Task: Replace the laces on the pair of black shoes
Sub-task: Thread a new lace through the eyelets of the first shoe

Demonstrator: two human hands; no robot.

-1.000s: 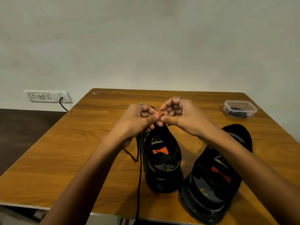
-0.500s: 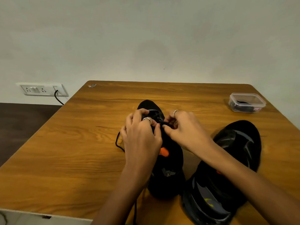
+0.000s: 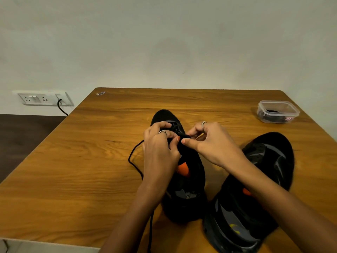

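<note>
Head view: the left shoe [image 3: 184, 179] stands on the table [image 3: 73, 170], toe pointing away, beside the unlaced right shoe [image 3: 255, 189]. Both hands meet over its upper eyelets. The left hand [image 3: 160, 150] and right hand [image 3: 213, 143] have fingers curled, pinching the black lace [image 3: 135, 166]. The lace looks limp and light, best held near its stiff tip.

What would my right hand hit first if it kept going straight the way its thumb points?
Most likely your left hand: the right hand points its thumb leftward over the left shoe, nearly at the left thumb. Depth is unclear.
</note>
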